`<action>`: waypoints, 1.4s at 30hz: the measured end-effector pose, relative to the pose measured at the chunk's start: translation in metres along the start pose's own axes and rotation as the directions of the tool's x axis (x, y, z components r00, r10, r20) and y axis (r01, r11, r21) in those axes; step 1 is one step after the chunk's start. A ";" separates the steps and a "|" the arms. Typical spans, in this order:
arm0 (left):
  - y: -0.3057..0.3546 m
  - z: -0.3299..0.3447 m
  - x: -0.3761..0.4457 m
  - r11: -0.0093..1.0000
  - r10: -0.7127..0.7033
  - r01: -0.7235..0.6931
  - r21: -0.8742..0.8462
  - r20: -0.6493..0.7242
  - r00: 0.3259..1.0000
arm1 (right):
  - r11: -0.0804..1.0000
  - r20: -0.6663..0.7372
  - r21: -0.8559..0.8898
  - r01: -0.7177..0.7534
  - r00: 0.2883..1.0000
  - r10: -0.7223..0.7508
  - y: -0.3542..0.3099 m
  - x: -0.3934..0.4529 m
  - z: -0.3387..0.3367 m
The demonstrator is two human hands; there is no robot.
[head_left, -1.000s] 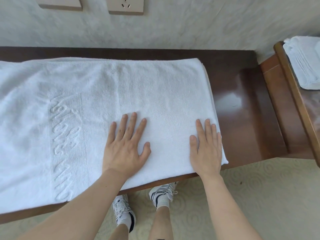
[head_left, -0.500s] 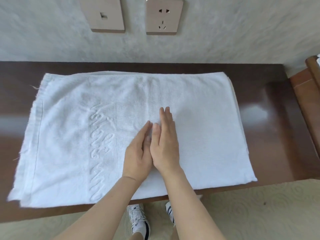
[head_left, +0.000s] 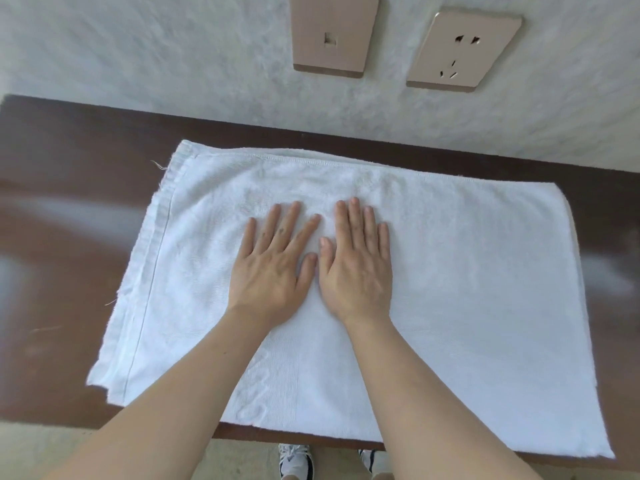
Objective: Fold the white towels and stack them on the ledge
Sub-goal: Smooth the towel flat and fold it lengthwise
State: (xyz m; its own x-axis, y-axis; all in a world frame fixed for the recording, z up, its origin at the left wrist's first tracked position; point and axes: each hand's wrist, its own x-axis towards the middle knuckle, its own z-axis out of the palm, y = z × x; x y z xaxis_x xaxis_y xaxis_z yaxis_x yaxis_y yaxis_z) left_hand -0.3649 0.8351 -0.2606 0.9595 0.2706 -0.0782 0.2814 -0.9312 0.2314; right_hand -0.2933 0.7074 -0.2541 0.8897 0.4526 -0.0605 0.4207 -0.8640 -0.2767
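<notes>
L hand point(head_left: 268, 268) + R hand point(head_left: 356, 268): flat, fingers straight, side by side | pressing white towel point(head_left: 467, 306) | on dark tabletop point(head_left: 69, 254)

Two beige wall plates — switch plate point(head_left: 334, 34), socket point(head_left: 464, 48) — above; sneakers point(head_left: 296, 460) on patterned floor.

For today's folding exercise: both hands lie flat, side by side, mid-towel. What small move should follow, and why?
Probably sweep the left hand and right hand apart toward the ends of the white towel: it lies spread flat on the dark wooden top, and smoothing comes before folding.
</notes>
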 end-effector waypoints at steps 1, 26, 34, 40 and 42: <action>0.001 0.001 0.001 1.000 -0.003 0.003 -0.004 -0.001 1.000 | 1.000 -0.001 -0.010 0.000 1.000 0.000 0.000 -0.001 0.000; -0.079 -0.040 0.072 0.912 -0.409 0.408 -0.030 -0.102 0.907 | 0.997 -0.029 -0.075 0.013 0.999 -0.015 -0.001 0.000 0.004; -0.031 -0.016 0.095 0.993 0.055 -0.060 0.097 0.055 0.997 | 0.997 -0.045 -0.081 0.013 0.999 -0.017 0.000 0.000 0.005; -0.082 -0.031 0.106 0.991 -0.075 0.074 0.108 0.007 0.997 | 0.996 -0.022 -0.086 0.015 1.000 -0.017 0.001 0.000 0.003; -0.099 -0.036 0.106 0.987 -0.122 0.121 0.106 0.006 0.993 | 0.996 -0.014 -0.089 0.012 1.000 -0.013 0.001 0.000 0.003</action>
State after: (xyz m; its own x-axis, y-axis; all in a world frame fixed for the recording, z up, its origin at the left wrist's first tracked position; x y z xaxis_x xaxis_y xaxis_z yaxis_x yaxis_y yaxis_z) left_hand -0.2906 0.9648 -0.2564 0.9179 0.3807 -0.1117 0.3925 -0.9124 0.1162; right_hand -0.2934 0.7070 -0.2571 0.8865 0.4607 -0.0433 0.4453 -0.8748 -0.1908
